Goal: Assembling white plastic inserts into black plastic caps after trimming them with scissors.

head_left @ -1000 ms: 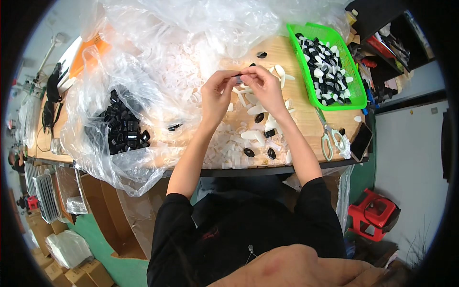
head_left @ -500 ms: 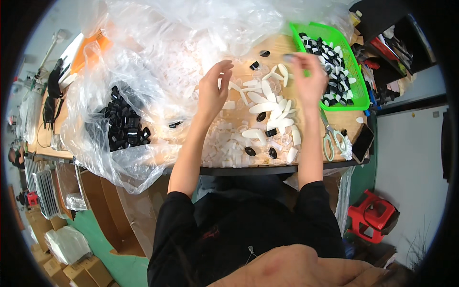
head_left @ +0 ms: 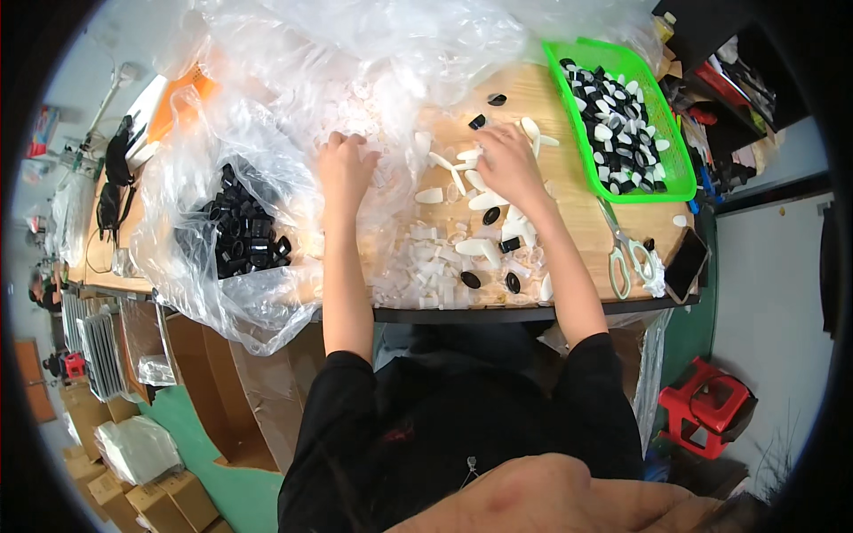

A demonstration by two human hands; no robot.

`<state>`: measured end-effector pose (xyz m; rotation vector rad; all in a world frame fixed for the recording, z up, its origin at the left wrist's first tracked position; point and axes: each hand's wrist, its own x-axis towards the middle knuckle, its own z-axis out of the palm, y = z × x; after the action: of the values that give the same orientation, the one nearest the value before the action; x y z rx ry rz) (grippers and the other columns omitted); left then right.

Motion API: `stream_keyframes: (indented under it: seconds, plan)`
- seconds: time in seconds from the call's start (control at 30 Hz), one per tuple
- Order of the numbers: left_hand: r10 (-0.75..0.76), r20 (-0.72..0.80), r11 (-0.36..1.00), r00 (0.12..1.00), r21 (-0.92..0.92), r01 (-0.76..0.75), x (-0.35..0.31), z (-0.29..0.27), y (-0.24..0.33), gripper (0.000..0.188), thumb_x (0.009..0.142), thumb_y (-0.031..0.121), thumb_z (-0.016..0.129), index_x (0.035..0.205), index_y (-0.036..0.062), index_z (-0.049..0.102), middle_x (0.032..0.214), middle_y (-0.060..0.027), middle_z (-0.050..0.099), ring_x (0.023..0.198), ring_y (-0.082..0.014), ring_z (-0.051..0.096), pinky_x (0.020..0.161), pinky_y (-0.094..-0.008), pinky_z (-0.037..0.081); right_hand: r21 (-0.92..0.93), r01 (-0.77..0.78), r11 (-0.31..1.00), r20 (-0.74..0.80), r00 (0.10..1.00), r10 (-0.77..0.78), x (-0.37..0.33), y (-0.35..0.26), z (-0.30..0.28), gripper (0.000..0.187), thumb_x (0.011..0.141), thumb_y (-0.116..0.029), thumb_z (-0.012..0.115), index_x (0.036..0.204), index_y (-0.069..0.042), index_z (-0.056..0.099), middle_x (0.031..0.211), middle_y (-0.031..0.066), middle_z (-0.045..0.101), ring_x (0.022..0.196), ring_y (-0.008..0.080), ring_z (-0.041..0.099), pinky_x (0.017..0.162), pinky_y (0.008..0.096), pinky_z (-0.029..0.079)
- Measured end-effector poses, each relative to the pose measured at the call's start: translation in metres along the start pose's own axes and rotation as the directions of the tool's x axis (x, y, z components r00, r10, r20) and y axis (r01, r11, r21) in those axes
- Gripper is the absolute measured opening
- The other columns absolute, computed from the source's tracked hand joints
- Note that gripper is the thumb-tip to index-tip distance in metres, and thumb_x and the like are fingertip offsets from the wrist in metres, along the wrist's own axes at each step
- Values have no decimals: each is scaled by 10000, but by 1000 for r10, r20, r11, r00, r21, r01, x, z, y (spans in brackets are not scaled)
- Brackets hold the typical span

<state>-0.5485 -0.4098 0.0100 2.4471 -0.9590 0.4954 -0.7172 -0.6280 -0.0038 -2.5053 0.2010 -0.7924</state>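
Note:
My left hand (head_left: 346, 171) is over the heap of small translucent plastic pieces (head_left: 355, 108), its fingers bent downward and the thumb apart. Nothing shows between them. My right hand (head_left: 511, 167) reaches among the loose white oval pieces (head_left: 478, 249), fingers curled together. Its fingertips are by a white piece, and what they pinch is hidden. Black oval rings (head_left: 491, 216) and black caps (head_left: 510, 244) lie scattered between my forearms. More translucent bits (head_left: 422, 271) are heaped near the table's front edge.
At the right stands a green basket (head_left: 582, 133) holding black-and-white pieces. Scissors (head_left: 619, 258) and a phone (head_left: 686, 265) lie in front of it. An open clear plastic bag (head_left: 169, 240) with black caps (head_left: 247, 233) occupies the left, near an orange basket (head_left: 178, 102).
My right hand has moved left, from beside the green basket to the white oval pieces. My left hand has shifted left onto the heap of translucent pieces.

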Motion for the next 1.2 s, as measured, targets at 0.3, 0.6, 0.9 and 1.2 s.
stream_keyframes:
  seconds: [0.3,0.6,0.9,1.2]
  plan:
    - [75,-130,993,989,-77,-85,2,-10,-10,142,816,76,655,946,38,699,973,-155,642,861,-333,611,778,-415,487,-30,-20,999,0,1000,20,-2,-1,16,159,793,-83,626,940,-76,688,1021,92,646,1003,290,553,908,410,422]
    - [-411,-367,736,834,406,541,-68,-94,-101,431,881,302,572,1297,190,548,1353,-191,469,1218,-408,436,984,-528,351,57,-94,994,-63,993,97,-3,7,0,135,844,-79,631,968,-70,685,1026,77,620,984,280,559,873,369,442]
    - [-402,80,797,912,521,306,-92,-94,-87,568,759,386,689,1259,168,530,1473,-155,301,1261,-505,339,771,-677,431,159,-87,984,-23,996,91,-1,7,0,144,852,-89,621,976,-30,665,969,124,621,925,294,585,825,363,452]
    - [-226,-100,959,969,149,239,-100,-83,-47,374,774,179,676,1100,7,610,1310,-221,480,1067,-420,529,891,-448,476,288,-169,942,-6,984,179,0,2,-16,152,868,-82,615,1005,-48,673,904,82,654,775,185,588,705,284,454]
